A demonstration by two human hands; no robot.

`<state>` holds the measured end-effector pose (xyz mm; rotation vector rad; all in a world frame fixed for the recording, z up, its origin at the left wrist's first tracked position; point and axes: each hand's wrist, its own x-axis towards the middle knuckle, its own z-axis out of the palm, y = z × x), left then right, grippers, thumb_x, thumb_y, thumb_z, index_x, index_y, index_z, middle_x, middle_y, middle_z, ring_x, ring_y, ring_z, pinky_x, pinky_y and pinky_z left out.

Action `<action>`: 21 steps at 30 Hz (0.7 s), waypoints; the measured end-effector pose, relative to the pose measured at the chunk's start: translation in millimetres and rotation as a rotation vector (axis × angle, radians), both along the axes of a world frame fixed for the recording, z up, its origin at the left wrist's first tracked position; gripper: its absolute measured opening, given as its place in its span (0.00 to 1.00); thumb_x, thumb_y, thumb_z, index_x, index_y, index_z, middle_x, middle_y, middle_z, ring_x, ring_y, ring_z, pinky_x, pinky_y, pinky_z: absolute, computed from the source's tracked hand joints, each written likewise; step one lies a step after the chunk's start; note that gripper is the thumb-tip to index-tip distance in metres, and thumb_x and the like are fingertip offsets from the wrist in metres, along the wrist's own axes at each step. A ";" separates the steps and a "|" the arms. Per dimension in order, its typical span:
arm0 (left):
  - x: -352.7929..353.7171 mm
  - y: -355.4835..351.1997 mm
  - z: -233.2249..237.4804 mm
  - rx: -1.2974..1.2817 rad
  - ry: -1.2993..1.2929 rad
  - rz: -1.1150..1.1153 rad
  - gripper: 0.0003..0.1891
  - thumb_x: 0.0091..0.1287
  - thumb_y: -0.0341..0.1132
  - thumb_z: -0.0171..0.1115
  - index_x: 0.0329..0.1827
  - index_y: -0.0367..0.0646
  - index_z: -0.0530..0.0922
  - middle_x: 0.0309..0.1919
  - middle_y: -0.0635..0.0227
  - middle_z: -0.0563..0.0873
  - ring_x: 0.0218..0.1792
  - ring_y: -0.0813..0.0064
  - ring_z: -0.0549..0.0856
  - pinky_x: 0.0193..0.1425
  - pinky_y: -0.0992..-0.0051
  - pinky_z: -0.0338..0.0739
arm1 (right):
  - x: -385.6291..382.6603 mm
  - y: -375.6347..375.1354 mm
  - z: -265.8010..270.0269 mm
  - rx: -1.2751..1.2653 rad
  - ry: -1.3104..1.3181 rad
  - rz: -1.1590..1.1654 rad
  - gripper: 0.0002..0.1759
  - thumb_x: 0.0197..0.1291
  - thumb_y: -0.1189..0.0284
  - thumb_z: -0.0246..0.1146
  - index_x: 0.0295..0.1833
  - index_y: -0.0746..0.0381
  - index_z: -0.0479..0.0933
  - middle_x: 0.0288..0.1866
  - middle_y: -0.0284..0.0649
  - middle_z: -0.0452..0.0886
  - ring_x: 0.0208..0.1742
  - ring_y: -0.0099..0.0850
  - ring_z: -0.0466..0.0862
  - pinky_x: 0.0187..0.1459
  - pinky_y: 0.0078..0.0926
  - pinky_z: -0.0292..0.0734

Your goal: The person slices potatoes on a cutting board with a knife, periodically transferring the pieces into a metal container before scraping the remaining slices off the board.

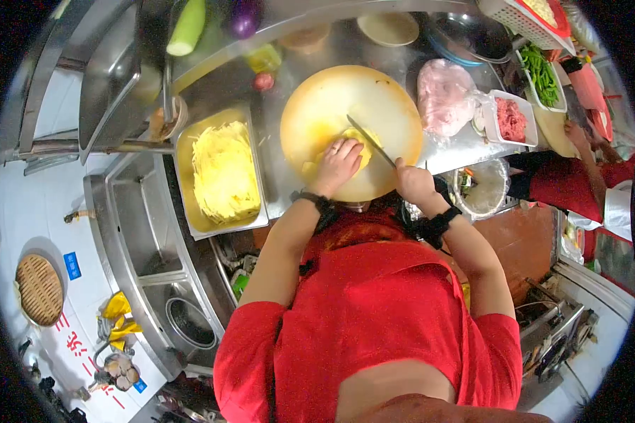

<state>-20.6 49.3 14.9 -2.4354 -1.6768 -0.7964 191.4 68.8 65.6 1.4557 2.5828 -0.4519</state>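
Observation:
On a round cutting board point(317, 95), my left hand point(337, 163) bears down with curled fingers on yellow slices point(367, 138) that look like potato. My right hand point(415, 182) is closed round the handle of a kitchen knife point(371, 139). Its blade points up and left across the board, along the right side of the slices and close to my left fingers. My left palm hides part of the pile. Left of the board stands a deep metal tray point(183, 169) filled with yellow shreds point(224, 173).
Right of the board lie a pink plastic bag point(444, 95) and a white tub point(532, 116) of minced meat. Beyond are green peppers point(540, 76). A lined bin point(488, 189) stands below the counter. A co-worker's arm point(587, 151) is at far right. Sinks point(155, 225) are on the left.

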 end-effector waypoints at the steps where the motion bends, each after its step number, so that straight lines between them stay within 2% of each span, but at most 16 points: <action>1: 0.2 0.5 -2.2 0.005 -0.008 0.005 0.14 0.55 0.36 0.61 0.44 0.47 0.76 0.44 0.72 0.76 0.47 0.70 0.75 0.52 0.70 0.71 | 1.0 1.7 3.8 -0.008 -0.006 -0.002 0.09 0.55 0.71 0.51 0.39 0.64 0.66 0.22 0.48 0.80 0.23 0.44 0.82 0.24 0.40 0.77; 5: 1.6 -0.1 -2.8 -0.020 -0.046 0.007 0.13 0.55 0.36 0.61 0.44 0.47 0.76 0.44 0.71 0.76 0.48 0.70 0.75 0.52 0.70 0.72 | 4.9 -1.7 3.8 0.050 0.026 0.038 0.08 0.55 0.71 0.51 0.38 0.64 0.66 0.22 0.47 0.80 0.23 0.43 0.82 0.23 0.40 0.76; 7: 0.3 0.0 -1.3 -0.092 -0.112 -0.018 0.13 0.56 0.34 0.59 0.45 0.45 0.76 0.45 0.69 0.76 0.48 0.64 0.76 0.52 0.66 0.72 | -0.1 -3.6 -11.1 0.025 0.054 0.017 0.08 0.56 0.71 0.50 0.38 0.64 0.66 0.21 0.46 0.80 0.22 0.41 0.83 0.21 0.38 0.76; 13: 0.7 1.5 -1.8 -0.045 -0.096 -0.011 0.13 0.56 0.34 0.59 0.45 0.45 0.76 0.44 0.68 0.76 0.46 0.64 0.76 0.52 0.66 0.72 | 2.0 -1.8 12.3 0.064 0.012 0.059 0.09 0.56 0.70 0.50 0.39 0.64 0.66 0.21 0.45 0.80 0.22 0.40 0.83 0.20 0.38 0.75; 17: 0.4 2.3 2.8 -0.045 -0.094 -0.002 0.12 0.56 0.35 0.60 0.43 0.45 0.76 0.43 0.69 0.77 0.45 0.67 0.77 0.51 0.66 0.72 | -1.2 -0.1 -16.9 0.057 0.020 0.027 0.09 0.56 0.70 0.50 0.39 0.64 0.66 0.21 0.45 0.80 0.22 0.41 0.82 0.20 0.38 0.75; 21: 0.3 1.4 2.0 -0.038 -0.053 0.009 0.12 0.56 0.35 0.60 0.43 0.45 0.76 0.43 0.69 0.77 0.45 0.68 0.77 0.51 0.67 0.72 | 2.2 -0.4 6.0 0.048 0.049 0.041 0.09 0.55 0.71 0.50 0.39 0.64 0.67 0.21 0.46 0.80 0.23 0.43 0.82 0.21 0.39 0.76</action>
